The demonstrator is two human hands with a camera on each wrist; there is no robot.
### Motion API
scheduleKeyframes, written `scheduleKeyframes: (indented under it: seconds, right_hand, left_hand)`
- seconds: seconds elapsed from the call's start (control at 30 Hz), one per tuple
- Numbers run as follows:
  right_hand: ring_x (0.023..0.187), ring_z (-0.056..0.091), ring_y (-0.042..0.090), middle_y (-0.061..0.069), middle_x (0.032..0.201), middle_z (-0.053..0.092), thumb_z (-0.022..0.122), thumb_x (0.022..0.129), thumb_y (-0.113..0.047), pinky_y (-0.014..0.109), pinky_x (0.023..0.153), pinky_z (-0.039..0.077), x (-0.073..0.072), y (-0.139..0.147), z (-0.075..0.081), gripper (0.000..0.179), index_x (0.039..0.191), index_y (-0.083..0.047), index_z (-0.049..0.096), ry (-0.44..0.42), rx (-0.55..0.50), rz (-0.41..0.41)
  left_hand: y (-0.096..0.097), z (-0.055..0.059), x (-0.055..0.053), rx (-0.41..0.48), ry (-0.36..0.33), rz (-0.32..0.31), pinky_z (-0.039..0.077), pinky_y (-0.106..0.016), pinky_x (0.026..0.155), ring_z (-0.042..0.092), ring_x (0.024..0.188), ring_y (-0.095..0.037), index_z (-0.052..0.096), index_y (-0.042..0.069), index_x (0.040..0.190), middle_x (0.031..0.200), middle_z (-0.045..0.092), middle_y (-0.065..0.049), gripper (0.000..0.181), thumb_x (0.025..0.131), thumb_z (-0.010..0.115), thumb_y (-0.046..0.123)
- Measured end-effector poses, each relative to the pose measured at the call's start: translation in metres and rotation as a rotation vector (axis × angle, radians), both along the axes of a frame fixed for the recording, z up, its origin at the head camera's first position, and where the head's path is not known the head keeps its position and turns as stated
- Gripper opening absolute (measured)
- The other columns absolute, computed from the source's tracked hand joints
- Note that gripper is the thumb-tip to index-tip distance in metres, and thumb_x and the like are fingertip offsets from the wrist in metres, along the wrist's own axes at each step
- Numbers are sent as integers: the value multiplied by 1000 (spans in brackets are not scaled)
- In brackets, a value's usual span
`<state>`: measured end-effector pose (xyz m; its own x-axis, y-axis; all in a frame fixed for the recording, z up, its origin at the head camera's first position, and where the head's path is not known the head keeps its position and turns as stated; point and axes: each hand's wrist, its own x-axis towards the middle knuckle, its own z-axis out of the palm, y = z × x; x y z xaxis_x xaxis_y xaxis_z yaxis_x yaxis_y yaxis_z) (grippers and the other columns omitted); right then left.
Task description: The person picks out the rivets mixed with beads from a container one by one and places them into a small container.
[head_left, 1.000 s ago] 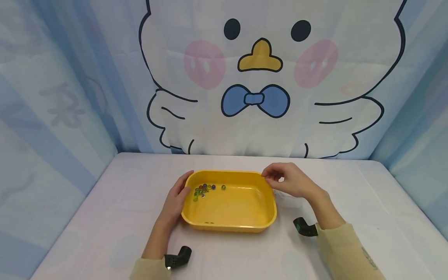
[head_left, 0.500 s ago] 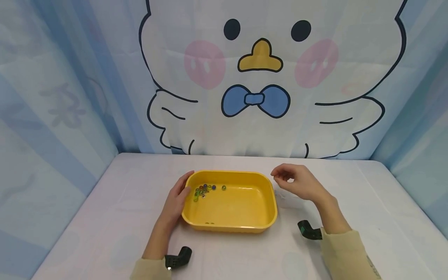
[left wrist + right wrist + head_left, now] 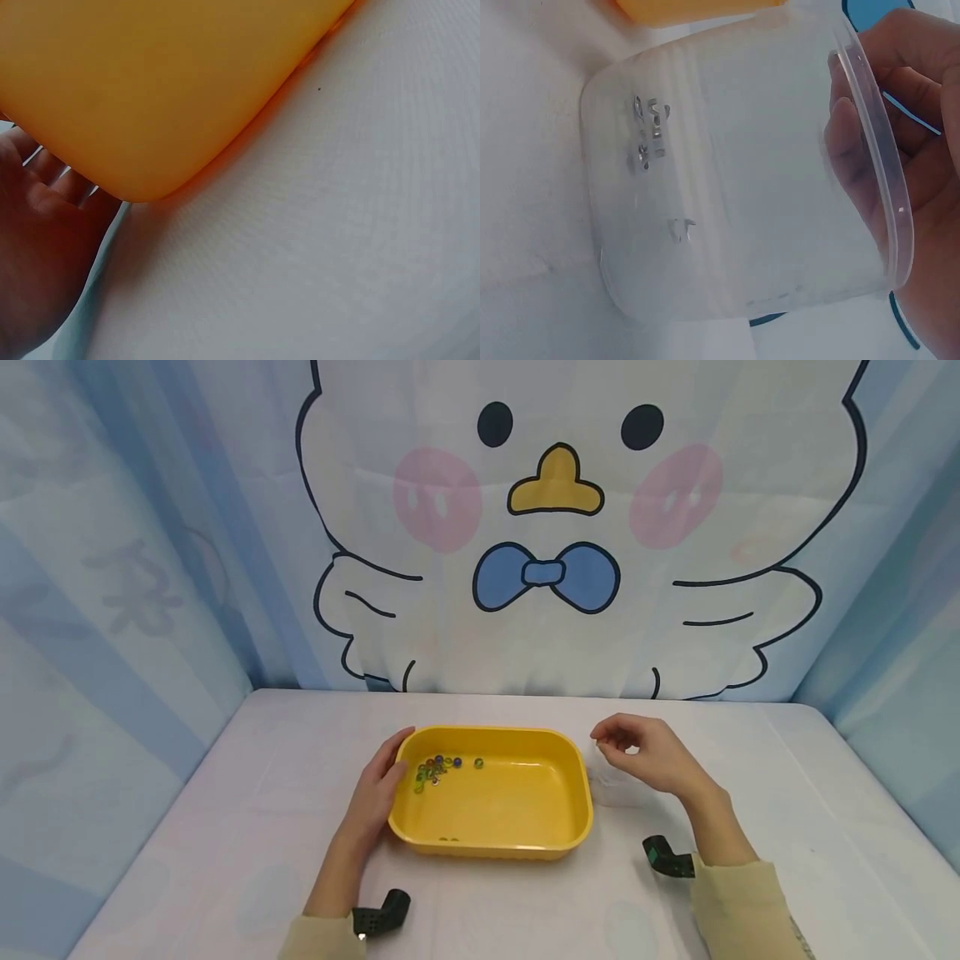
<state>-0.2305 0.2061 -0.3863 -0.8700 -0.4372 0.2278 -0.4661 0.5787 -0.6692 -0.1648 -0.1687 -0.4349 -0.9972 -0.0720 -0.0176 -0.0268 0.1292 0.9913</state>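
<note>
The left hand grips the left end of a yellow tray, thumb over the rim, fingers along the outside. The tray stands mid-table; glass marbles cluster in its far-left part, one slightly apart to the right. Just right of the tray is a clear container. The right hand hovers at its mouth, thumb and fingertips drawn together; whether they clamp anything cannot be told. The container's silvery marks and the right sleeve's print are too blurred to read.
</note>
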Motion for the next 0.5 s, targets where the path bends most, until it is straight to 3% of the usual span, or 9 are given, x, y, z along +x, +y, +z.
scheduleKeyframes:
  seconds: [0.5]
  right_hand:
    - [78, 57, 22, 3, 90, 66, 69, 87, 6, 27, 69, 55, 2, 6, 1, 17, 103, 1, 69, 17, 17, -17]
  left_hand:
    - [-1, -1, 0, 1, 13, -2, 21, -44, 120, 30, 147, -25, 40, 16, 154, 161, 35, -8, 50, 105, 40, 11]
